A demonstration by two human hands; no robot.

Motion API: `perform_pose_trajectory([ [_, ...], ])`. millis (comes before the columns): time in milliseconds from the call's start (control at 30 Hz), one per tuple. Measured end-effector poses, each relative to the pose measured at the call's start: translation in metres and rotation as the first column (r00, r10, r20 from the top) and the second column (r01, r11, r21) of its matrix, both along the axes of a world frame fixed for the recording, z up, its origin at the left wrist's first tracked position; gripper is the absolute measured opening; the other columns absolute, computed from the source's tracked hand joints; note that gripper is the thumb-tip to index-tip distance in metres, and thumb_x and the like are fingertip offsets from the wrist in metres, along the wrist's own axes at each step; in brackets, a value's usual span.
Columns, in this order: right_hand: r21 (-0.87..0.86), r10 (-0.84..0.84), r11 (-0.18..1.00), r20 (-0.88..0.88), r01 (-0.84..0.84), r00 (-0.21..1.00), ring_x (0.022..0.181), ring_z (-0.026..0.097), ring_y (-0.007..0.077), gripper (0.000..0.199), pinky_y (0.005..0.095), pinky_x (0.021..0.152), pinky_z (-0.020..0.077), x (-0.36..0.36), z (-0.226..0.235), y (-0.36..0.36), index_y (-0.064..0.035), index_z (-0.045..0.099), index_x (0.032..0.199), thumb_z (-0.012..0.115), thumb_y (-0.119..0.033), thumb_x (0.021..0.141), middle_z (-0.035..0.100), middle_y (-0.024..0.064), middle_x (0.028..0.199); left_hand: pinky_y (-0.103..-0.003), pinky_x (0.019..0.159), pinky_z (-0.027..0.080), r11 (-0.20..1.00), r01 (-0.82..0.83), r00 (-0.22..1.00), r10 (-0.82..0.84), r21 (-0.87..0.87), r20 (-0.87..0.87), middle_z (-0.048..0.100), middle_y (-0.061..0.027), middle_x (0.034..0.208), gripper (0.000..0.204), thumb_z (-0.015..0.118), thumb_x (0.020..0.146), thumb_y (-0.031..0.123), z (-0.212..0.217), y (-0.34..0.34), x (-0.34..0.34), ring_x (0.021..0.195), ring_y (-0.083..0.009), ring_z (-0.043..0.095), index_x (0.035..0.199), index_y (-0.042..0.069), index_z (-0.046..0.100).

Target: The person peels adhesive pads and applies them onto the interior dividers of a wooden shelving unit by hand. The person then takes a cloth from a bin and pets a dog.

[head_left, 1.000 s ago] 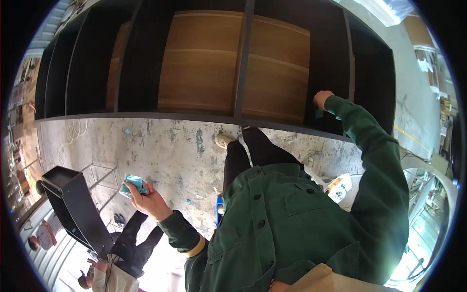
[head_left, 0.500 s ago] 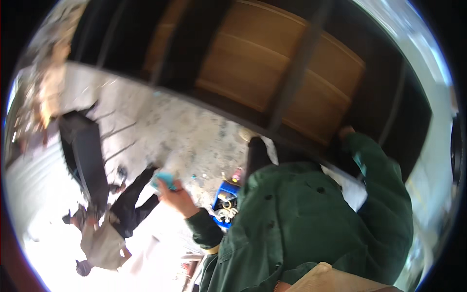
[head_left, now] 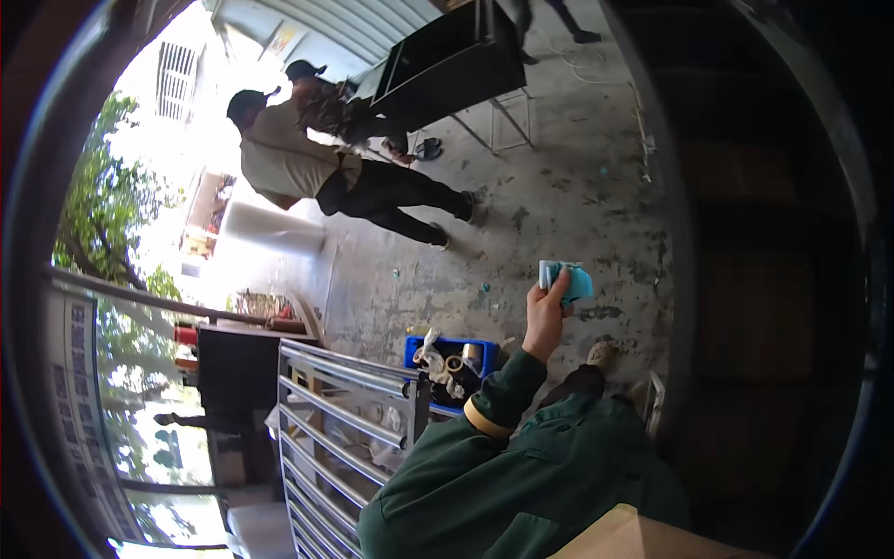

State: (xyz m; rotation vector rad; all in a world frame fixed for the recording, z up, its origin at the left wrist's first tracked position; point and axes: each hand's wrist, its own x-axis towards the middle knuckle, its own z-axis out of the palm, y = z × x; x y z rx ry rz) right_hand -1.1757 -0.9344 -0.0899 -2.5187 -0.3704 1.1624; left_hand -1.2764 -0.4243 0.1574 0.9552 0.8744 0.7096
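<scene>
Left hand (head_left: 545, 312) pinching teal folded cloth (head_left: 568, 279), raised over concrete floor (head_left: 559, 196), above blue crate (head_left: 452, 359). Cloth looking soft, light, floppy; fingertip grip at bunched edge suiting. Right hand unseen.

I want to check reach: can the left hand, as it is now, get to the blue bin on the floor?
Probably yes: the left hand holds a teal cloth just above the blue bin, with nothing between them.

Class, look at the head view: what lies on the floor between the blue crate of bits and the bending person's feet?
Mostly bare, stained concrete floor separates the blue crate from the bending person; only a few small specks of debris lie there, too small to identify.
</scene>
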Motion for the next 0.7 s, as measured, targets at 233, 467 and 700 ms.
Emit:
perform_pose_trajectory([
  [233, 0.301, -0.037, 0.953, 0.051, 0.02, 0.998, 0.082, 0.063, 0.0301, 0.028, 0.0406, 0.069, 0.051, 0.035, 0.076, 0.089, -0.0071, 0.066, 0.09, 0.053, -0.028, 0.078, 0.064, 0.0159, 0.09, -0.022, 0.046, 0.028, 0.998, -0.005, 0.999, 0.002, 0.059, 0.053, 0.046, 0.0053, 0.068, 0.02, 0.054, 0.089, 0.028, 0.01, 0.009, -0.004, 0.053, -0.003, 0.035, 0.084, 0.009, 0.055],
  [467, 0.343, -0.043, 0.939, 0.064, 0.018, 0.997, 0.083, 0.063, 0.0303, 0.027, 0.0406, 0.07, 0.051, 0.039, 0.103, 0.11, -0.0072, 0.066, 0.09, 0.053, -0.028, 0.077, 0.064, 0.0159, 0.09, -0.022, 0.048, 0.029, 0.995, -0.029, 0.995, 0.02, 0.095, 0.098, 0.046, 0.0058, 0.068, 0.021, 0.053, 0.09, 0.028, 0.016, 0.015, -0.015, 0.055, -0.003, 0.035, 0.083, 0.008, 0.055],
  [700, 0.339, -0.093, 0.939, 0.086, 0.059, 0.992, 0.083, 0.063, 0.0305, 0.027, 0.0407, 0.07, 0.051, 0.04, 0.119, 0.106, -0.0072, 0.066, 0.09, 0.054, -0.028, 0.077, 0.064, 0.0159, 0.091, -0.021, 0.049, 0.035, 0.998, -0.05, 0.994, 0.046, 0.041, 0.104, 0.056, 0.0052, 0.077, 0.016, 0.056, 0.088, 0.026, 0.006, 0.018, -0.026, 0.063, -0.0033, 0.049, 0.091, 0.01, 0.058],
])
